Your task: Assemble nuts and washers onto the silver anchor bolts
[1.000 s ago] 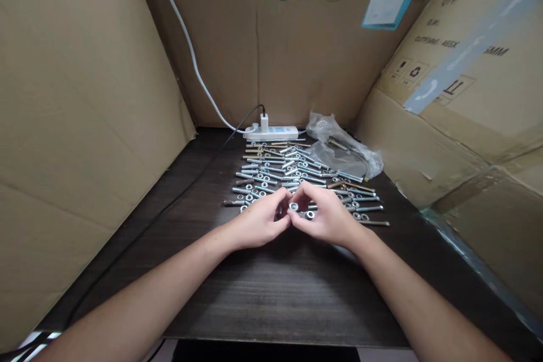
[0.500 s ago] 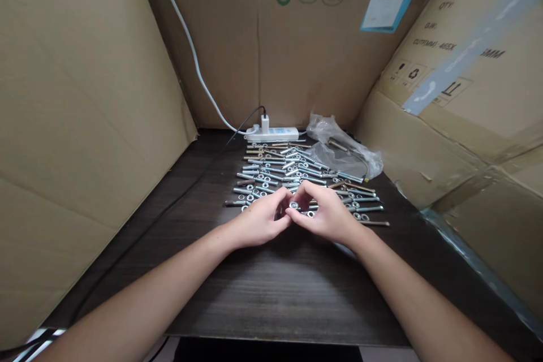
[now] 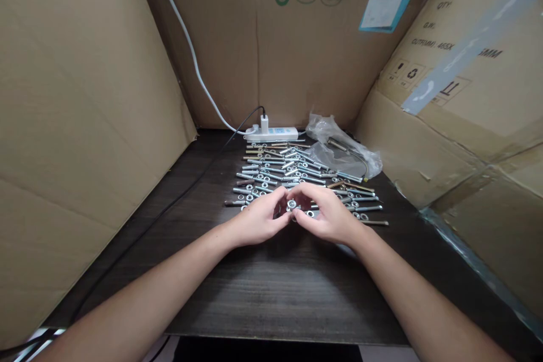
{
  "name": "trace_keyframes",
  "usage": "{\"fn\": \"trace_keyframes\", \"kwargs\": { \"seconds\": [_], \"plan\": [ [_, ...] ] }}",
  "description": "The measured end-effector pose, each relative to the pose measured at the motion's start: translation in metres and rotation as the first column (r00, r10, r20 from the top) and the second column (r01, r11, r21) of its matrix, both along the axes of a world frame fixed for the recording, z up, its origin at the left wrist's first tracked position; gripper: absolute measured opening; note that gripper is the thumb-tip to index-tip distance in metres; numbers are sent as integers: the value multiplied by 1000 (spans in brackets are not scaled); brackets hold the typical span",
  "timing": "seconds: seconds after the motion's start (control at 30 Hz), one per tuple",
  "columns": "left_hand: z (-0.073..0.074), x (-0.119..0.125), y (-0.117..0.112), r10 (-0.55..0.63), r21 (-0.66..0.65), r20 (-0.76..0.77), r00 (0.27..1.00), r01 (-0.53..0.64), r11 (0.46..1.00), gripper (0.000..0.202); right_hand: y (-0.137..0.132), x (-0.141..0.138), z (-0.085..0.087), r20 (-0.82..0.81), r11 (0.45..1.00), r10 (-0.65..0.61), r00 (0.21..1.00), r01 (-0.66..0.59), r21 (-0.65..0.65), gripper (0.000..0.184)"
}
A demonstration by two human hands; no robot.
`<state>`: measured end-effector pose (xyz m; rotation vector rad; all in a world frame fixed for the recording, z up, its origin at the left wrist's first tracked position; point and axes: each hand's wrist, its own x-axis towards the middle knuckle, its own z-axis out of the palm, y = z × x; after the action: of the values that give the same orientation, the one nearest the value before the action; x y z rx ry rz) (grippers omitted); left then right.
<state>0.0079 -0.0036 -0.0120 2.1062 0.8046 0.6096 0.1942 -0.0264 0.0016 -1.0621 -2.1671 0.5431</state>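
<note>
My left hand (image 3: 259, 218) and my right hand (image 3: 328, 214) meet at the middle of a dark wooden table (image 3: 271, 288). Their fingertips pinch together around a small silver nut (image 3: 292, 204), which seems to sit on a bolt that the fingers mostly hide. Both hands are closed. Just beyond them lie rows of silver bolts (image 3: 275, 172), with loose nuts and washers (image 3: 358, 215) scattered among them.
A white power strip (image 3: 271, 133) with a plugged charger lies at the table's back, and a white cable runs up the cardboard wall. A crumpled clear plastic bag (image 3: 343, 150) sits back right. Cardboard boxes (image 3: 458, 96) wall in all three sides. A black cable crosses the left side.
The hands stay together at the same spot. The fingers have shifted slightly around the nut, as if turning it.
</note>
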Motion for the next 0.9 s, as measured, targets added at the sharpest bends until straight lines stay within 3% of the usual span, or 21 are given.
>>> {"fn": "trace_keyframes", "kwargs": {
  "seconds": [0.13,0.57,0.9],
  "plan": [
    [0,-1,0,7,6,-9,1000,-7,1000,11,0,2,0,-11,1000,16,1000,-16,22,25],
    [-1,-1,0,-14,3,-10,1000,14,1000,8,1,2,2,36,998,-14,999,12,59,11],
    [0,-1,1,-12,6,7,1000,12,1000,9,2,1,-3,1,991,28,1000,-28,130,22]
  ]
}}
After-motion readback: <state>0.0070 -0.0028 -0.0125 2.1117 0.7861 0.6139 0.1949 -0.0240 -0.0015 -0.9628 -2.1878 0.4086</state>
